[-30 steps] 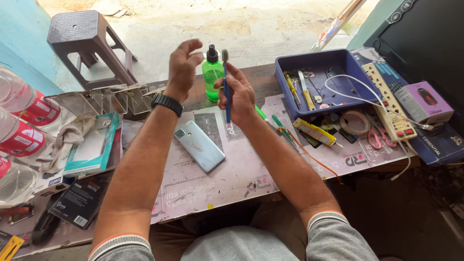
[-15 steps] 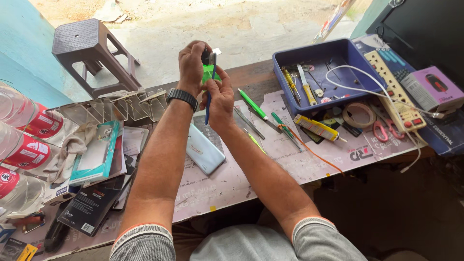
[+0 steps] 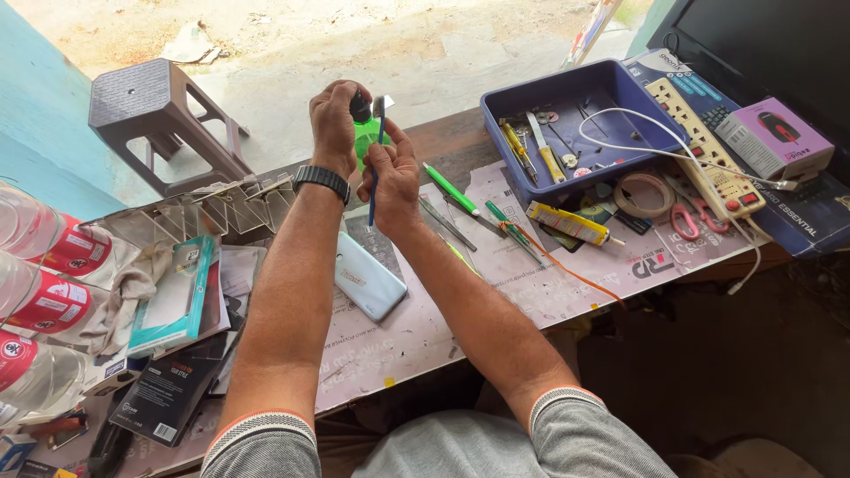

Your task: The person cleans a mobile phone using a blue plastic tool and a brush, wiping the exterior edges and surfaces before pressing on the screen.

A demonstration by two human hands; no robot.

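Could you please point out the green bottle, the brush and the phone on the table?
Green bottle [image 3: 366, 134], head view, its green body.
Brush [image 3: 374, 181], head view, its blue handle.
Phone [image 3: 370, 276], head view, its pale back.

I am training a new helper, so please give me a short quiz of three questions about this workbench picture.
1. True or false: the left hand grips the top of the green bottle.
2. What does the right hand hold?
A. scissors
B. a blue brush
C. tape
3. Fill in: the white phone lies on the bench between the person's two ____.

Key
1. True.
2. B: the brush stands upright, its bristles next to the bottle's cap.
3. Forearms.
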